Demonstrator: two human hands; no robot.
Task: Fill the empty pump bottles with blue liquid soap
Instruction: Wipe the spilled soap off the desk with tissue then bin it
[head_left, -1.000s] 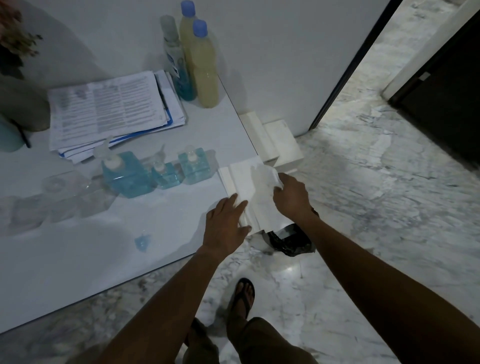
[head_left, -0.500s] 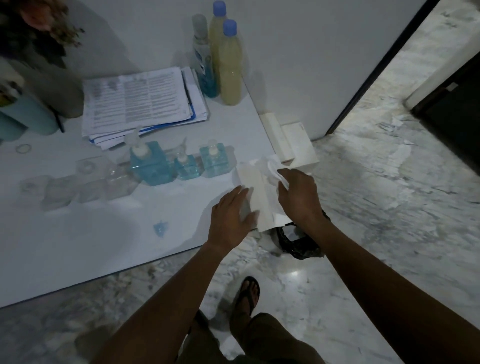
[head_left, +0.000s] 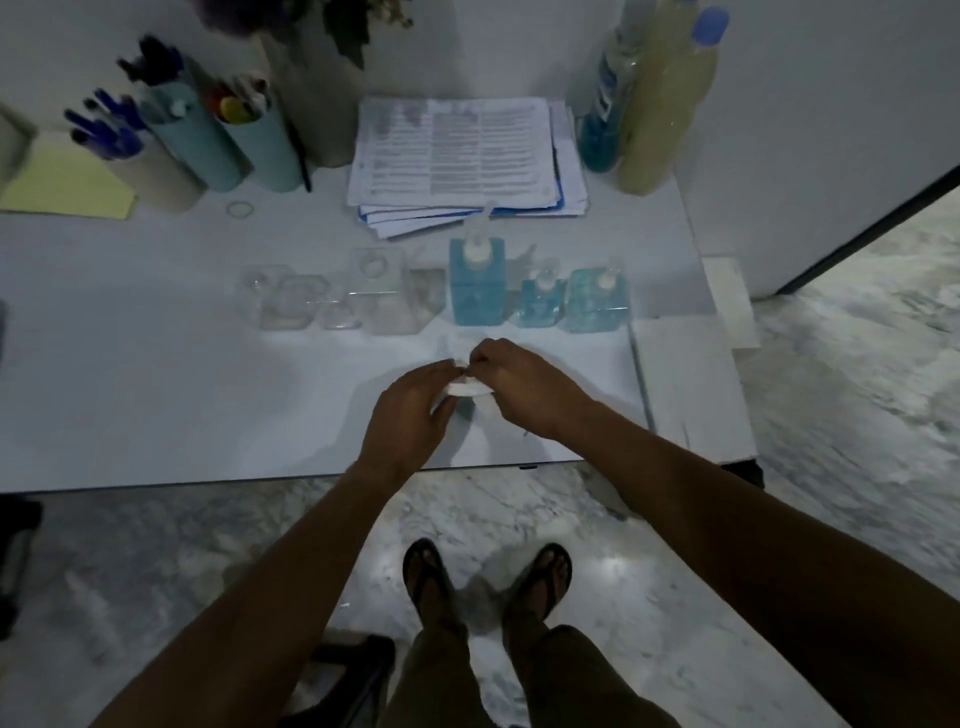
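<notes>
Three pump bottles hold blue soap in a row on the white table (head_left: 156, 405): a tall one (head_left: 477, 283), a small one (head_left: 540, 304) and a wider one (head_left: 596, 304). To their left stand several clear empty bottles (head_left: 337, 304). At the back right a refill bottle (head_left: 605, 109) holds blue liquid low down, beside a yellowish bottle (head_left: 667, 98). My left hand (head_left: 410, 410) and my right hand (head_left: 511, 382) meet in front of the filled bottles, both pinching a folded white tissue (head_left: 466, 388).
A stack of printed papers (head_left: 462, 156) lies behind the bottles. Pen cups (head_left: 208, 140), a plant vase (head_left: 311, 88) and a yellow notepad (head_left: 67, 182) stand at the back left. A white tissue box (head_left: 685, 384) sits at the table's right end. My sandalled feet are on the marble floor.
Both hands left the tissue box at the table's right end and came together in front of the bottles, folding a tissue. The view swung left and now faces the table squarely.
</notes>
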